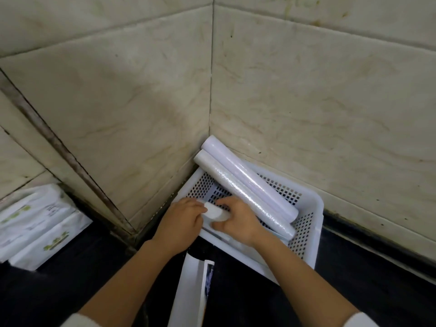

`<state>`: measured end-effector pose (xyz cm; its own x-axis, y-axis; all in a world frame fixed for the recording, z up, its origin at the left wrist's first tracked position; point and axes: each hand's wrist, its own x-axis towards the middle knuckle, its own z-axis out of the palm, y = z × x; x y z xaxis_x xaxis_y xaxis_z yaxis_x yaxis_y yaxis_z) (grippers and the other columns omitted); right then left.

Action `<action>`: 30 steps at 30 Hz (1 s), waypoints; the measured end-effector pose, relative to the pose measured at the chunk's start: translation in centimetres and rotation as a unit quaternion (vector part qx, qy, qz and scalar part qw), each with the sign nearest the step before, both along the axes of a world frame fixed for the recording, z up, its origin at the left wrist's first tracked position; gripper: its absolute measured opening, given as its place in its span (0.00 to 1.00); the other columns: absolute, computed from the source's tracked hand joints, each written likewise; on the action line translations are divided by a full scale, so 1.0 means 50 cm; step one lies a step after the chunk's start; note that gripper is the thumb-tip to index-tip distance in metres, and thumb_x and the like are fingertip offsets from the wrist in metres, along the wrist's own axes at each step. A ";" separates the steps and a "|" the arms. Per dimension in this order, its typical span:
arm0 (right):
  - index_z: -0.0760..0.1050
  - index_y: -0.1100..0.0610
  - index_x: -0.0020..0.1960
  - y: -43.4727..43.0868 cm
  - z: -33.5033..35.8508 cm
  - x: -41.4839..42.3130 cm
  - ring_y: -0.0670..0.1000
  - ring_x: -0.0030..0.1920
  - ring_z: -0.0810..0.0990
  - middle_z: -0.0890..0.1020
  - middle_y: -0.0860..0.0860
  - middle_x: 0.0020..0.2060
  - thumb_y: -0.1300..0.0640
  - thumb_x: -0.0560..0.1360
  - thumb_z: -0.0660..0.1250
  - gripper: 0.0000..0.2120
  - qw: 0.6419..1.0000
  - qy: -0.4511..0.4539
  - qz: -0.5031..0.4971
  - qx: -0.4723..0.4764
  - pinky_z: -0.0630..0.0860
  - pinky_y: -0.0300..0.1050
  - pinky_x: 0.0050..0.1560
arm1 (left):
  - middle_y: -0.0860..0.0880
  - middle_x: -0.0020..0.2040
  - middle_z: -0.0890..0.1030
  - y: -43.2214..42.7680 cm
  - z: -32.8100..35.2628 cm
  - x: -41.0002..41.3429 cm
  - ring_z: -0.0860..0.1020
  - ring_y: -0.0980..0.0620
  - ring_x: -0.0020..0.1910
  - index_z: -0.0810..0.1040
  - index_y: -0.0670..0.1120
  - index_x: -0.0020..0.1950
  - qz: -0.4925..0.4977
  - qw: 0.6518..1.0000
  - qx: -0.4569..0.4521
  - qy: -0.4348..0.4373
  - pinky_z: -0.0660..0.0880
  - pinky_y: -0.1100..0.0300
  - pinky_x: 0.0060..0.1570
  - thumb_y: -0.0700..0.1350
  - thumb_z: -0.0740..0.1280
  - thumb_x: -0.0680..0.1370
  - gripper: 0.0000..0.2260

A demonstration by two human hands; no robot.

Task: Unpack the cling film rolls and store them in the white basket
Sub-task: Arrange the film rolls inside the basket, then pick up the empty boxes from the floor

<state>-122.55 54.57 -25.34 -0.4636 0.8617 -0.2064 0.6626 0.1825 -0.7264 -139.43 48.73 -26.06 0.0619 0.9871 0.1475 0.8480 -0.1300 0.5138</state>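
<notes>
Two tiled walls [306, 102] meet in a corner above everything, w/ a dark counter [59, 291] running under the forearms. White basket [316, 208] sits tucked into that corner, just beyond and to the right of the fingertips; its perforated sides show around the rolls. Stack of white packets [35, 223] w/ green print lies well left of the left hand, against the left wall. A white box [191, 296], long and open-ended, lies on the counter between the two forearms, below the wrists.

Two cling film rolls [247, 182] rest side by side in the basket, slanting from its far corner, where their ends poke above the rim, down toward the right, just past the right fingers. A third roll [215, 212] is held low over the basket's near-left part, only its end visible between the hands.

Left hand [181, 220] curls fingers [198, 206] onto the end of that roll, gripping it. Right hand [236, 220] wraps over the roll from the other side, fingers closed around it, thumb underneath.
</notes>
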 end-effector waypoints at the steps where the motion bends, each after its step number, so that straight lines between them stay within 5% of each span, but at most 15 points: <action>1: 0.77 0.58 0.61 0.002 -0.002 0.013 0.49 0.59 0.75 0.77 0.51 0.58 0.54 0.69 0.75 0.22 1.000 0.006 -0.003 0.005 0.70 0.39 0.59 | 0.45 0.57 0.81 0.003 0.000 0.002 0.76 0.47 0.58 0.81 0.44 0.59 -0.007 0.999 -0.014 0.030 0.70 0.56 0.60 0.39 0.61 0.78 0.13; 4: 0.79 0.59 0.61 -0.003 -0.008 0.036 0.51 0.64 0.76 0.79 0.53 0.64 0.59 0.75 0.68 0.15 0.998 -0.038 0.044 0.011 0.69 0.42 0.67 | 0.48 0.60 0.78 0.012 0.009 0.012 0.73 0.51 0.60 0.78 0.48 0.63 0.013 0.993 -0.082 0.088 0.65 0.56 0.63 0.45 0.57 0.79 0.15; 7: 0.78 0.58 0.63 -0.017 0.008 0.046 0.49 0.65 0.74 0.77 0.52 0.66 0.60 0.77 0.66 0.15 0.999 -0.012 0.039 0.030 0.66 0.40 0.68 | 0.47 0.63 0.76 0.001 0.024 0.030 0.71 0.49 0.64 0.76 0.46 0.65 0.030 0.996 -0.067 0.049 0.65 0.56 0.64 0.43 0.58 0.79 0.15; 14: 0.82 0.54 0.55 -0.120 0.096 0.116 0.42 0.54 0.77 0.83 0.46 0.54 0.58 0.75 0.69 0.10 0.995 0.059 -0.056 0.065 0.68 0.30 0.57 | 0.47 0.67 0.72 -0.153 0.059 0.083 0.65 0.52 0.68 0.75 0.45 0.64 0.137 0.983 0.078 -0.099 0.61 0.61 0.65 0.39 0.62 0.78 0.15; 17: 0.83 0.51 0.49 -0.212 0.116 0.178 0.36 0.46 0.78 0.82 0.41 0.46 0.57 0.73 0.71 0.06 0.991 0.074 -0.084 0.072 0.68 0.22 0.48 | 0.46 0.68 0.70 -0.260 0.045 0.112 0.63 0.50 0.69 0.75 0.46 0.64 0.173 0.977 0.046 -0.114 0.62 0.58 0.65 0.41 0.64 0.77 0.15; 20: 0.83 0.50 0.45 -0.307 0.117 0.256 0.35 0.40 0.79 0.83 0.40 0.40 0.58 0.70 0.74 0.05 0.992 0.055 -0.101 0.058 0.71 0.27 0.44 | 0.42 0.70 0.68 -0.367 0.011 0.129 0.61 0.44 0.70 0.75 0.46 0.64 0.200 0.975 -0.031 -0.088 0.65 0.48 0.67 0.44 0.66 0.76 0.16; 25: 0.77 0.53 0.61 -0.418 0.095 0.389 0.49 0.60 0.77 0.80 0.49 0.57 0.59 0.66 0.72 0.23 0.992 -0.116 -0.036 -0.034 0.71 0.41 0.61 | 0.42 0.72 0.64 -0.488 -0.034 0.159 0.59 0.42 0.71 0.73 0.51 0.65 0.225 0.965 -0.124 -0.054 0.66 0.42 0.66 0.55 0.64 0.75 0.19; 28: 0.61 0.50 0.74 -0.459 0.078 0.440 0.55 0.69 0.64 0.71 0.51 0.68 0.50 0.62 0.69 0.41 0.957 -0.276 -0.002 -0.093 0.58 0.58 0.69 | 0.42 0.73 0.63 -0.522 -0.048 0.175 0.59 0.42 0.71 0.73 0.52 0.64 0.234 0.961 -0.147 -0.028 0.67 0.43 0.65 0.60 0.64 0.73 0.22; 30: 0.55 0.52 0.75 -0.482 0.056 0.456 0.57 0.71 0.61 0.67 0.52 0.70 0.49 0.62 0.69 0.45 0.921 -0.382 0.017 -0.070 0.53 0.63 0.70 | 0.42 0.73 0.62 -0.541 -0.056 0.184 0.61 0.42 0.69 0.74 0.50 0.62 0.237 0.957 -0.164 -0.021 0.70 0.44 0.62 0.60 0.66 0.72 0.22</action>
